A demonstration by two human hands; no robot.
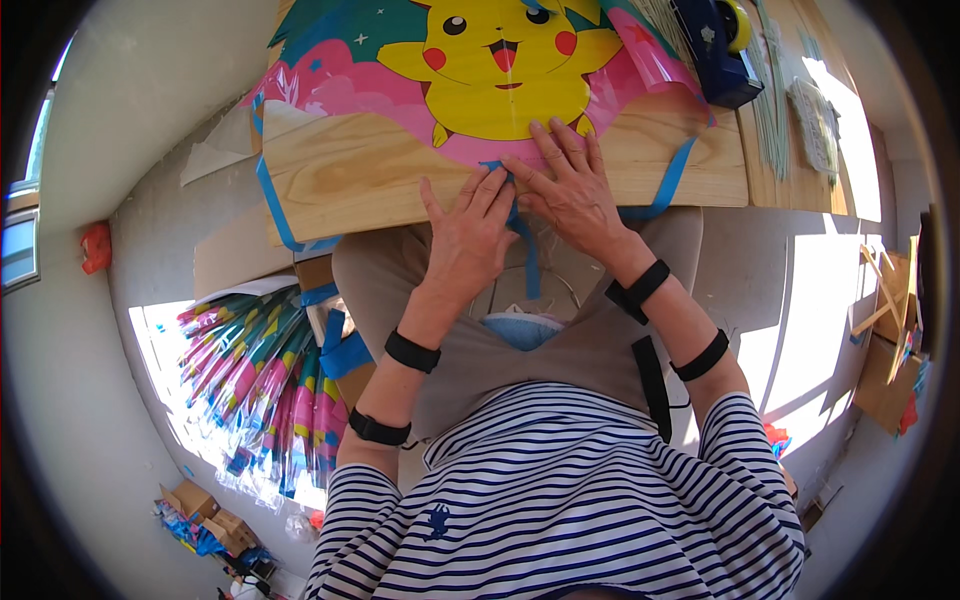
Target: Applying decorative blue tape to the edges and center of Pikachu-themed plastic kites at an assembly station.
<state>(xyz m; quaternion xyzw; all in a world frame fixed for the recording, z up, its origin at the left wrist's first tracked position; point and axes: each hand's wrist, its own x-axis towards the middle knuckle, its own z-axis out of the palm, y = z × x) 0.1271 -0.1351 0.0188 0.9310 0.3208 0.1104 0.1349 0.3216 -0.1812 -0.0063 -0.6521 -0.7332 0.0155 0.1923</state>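
Note:
A plastic sheet printed with a yellow cartoon creature (505,90) on pink and green lies on the wooden table in front of me. At its near tip, by the table edge, is a blue ribbon (532,262) whose end hangs down between my knees. My left hand (468,238) has its fingertips pressed together on the ribbon at this tip; its thumb is mostly hidden. Flat on the sheet's lower edge lies my right hand (577,195), fingers spread, its index fingertip touching the ribbon beside the left fingers.
More blue ribbon (672,180) hangs at both sides of the table (350,185). A blue tape dispenser (722,60) and bundles of thin pale rods (772,120) occupy the right. Many folded printed sheets (265,385) are piled at lower left. Cardboard boxes (885,380) stand at right.

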